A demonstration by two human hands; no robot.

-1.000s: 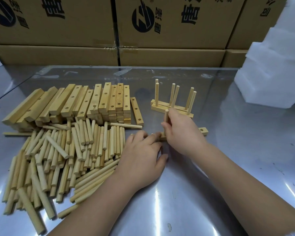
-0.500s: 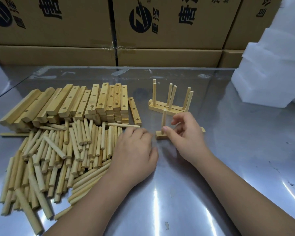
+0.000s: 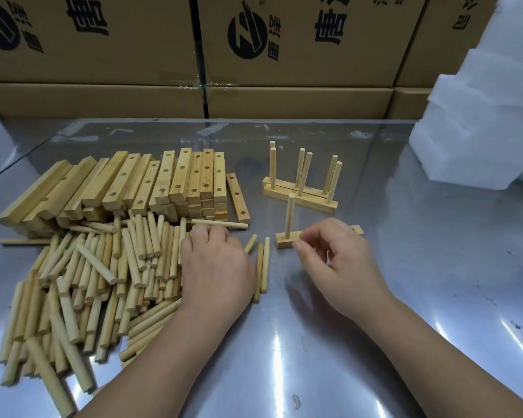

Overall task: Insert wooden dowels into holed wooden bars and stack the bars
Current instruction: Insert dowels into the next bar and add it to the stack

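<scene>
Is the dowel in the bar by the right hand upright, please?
Upright: the dowel stands nearly vertical in the bar, near its left end.

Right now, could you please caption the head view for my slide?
Left hand on loose dowels; right hand beside a bar holding one upright dowel.

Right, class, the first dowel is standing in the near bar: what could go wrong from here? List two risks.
1. The lone dowel stands at one end of the near bar, right beside the right hand; a knock might tilt it or tip the bar.
2. The left hand rests on the loose dowel pile; round dowels could roll across the smooth metal table.
</scene>
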